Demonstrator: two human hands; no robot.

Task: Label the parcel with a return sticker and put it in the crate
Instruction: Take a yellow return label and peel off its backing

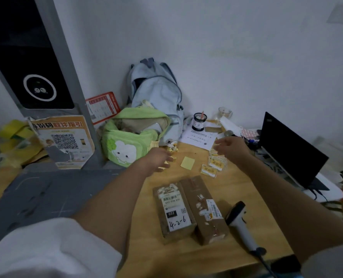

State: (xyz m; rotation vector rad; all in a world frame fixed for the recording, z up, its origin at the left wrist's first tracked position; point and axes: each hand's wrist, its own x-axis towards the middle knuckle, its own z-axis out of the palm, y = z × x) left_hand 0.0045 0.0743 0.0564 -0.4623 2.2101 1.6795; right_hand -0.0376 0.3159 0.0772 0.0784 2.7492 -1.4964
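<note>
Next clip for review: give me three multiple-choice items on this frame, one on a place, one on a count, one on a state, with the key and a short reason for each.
1. Where does the barcode scanner lie?
A. right of the two parcels
B. inside the green bag
C. on the laptop

2. How many brown parcels lie side by side on the wooden table?
A. one
B. two
C. four

3. What is the right hand doing?
A. pressing a sticker onto a parcel
B. gripping the scanner
C. open, fingers spread above the pile of return stickers

Key:
1 A, the scanner rests on the table beside the unmarked parcel.
2 B, only the parcel marked 4-2-6 and its neighbour are there.
3 C, the hand holds nothing, and neither parcel shows a yellow sticker yet; the left hand is also open.
</note>
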